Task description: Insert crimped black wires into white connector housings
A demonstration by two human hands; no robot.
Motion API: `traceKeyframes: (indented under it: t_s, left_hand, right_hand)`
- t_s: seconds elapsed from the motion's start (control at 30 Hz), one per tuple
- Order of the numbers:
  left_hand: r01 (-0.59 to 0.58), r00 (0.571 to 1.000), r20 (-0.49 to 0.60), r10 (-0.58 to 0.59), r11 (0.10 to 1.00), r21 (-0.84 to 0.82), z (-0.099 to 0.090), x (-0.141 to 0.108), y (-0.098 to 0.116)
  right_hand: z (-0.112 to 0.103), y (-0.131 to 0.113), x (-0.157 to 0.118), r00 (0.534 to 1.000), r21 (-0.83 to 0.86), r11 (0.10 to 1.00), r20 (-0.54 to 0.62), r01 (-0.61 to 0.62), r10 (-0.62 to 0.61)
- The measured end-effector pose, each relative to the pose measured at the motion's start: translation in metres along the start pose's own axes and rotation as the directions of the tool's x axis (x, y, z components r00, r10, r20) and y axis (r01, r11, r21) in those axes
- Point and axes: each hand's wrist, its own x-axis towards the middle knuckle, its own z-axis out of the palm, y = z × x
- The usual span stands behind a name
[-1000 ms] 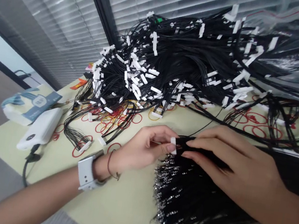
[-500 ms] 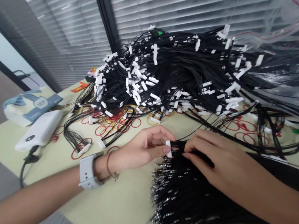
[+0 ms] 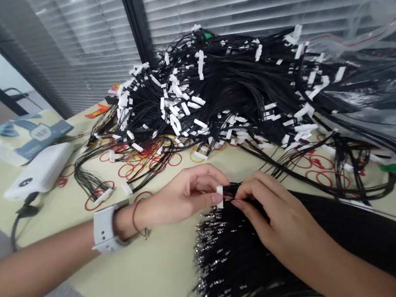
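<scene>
Clamping a white connector point(image 3: 220, 197) at the tips of the left hand point(image 3: 189, 190), turned lengthwise across the black wires point(image 3: 229, 189) apparently pinched in the right hand point(image 3: 280, 210), just beside it.

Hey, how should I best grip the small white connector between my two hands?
Probably come from the left with the left hand, pinching its slim body between thumb and fingertips. The white connector is a narrow bar; black wires and the right hand crowd its right side, leaving the left freer.
</scene>
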Motion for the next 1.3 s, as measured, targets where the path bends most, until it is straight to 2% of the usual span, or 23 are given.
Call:
traceKeyframes:
  t_s: [0.2,0.47,0.57,0.7,1.13,1.3]
  left_hand:
    - [-0.011,1.000,0.004,0.011,0.999,0.051,0.002,-0.002,0.001]
    - [-0.025,0.999,-0.025,0.025,1.000,0.013,0.004,-0.001,0.001]
    - [-0.036,0.998,-0.052,0.035,0.999,-0.011,0.003,-0.001,0.000]
    - [-0.038,0.999,-0.033,0.037,0.999,-0.029,0.003,-0.001,-0.001]
    - [-0.007,1.000,-0.025,0.007,1.000,0.001,0.005,-0.004,0.003]
    - [-0.001,1.000,-0.019,0.001,1.000,-0.009,0.006,-0.004,0.003]
  right_hand:
    - [0.002,-0.002,-0.002,0.995,-0.043,0.996,-0.053,0.084,-0.086]
    - [-0.003,-0.003,-0.002,0.978,-0.040,0.997,-0.198,0.062,-0.069]
    - [-0.003,-0.006,-0.004,0.977,-0.071,0.993,-0.185,0.096,-0.108]
    - [0.000,-0.006,-0.006,0.984,-0.123,0.988,-0.140,0.097,-0.114]
    - [0.001,-0.002,-0.009,0.982,-0.125,0.978,-0.074,0.165,-0.175]
    - [0.002,-0.002,-0.011,0.997,-0.034,0.997,-0.025,0.075,-0.076]
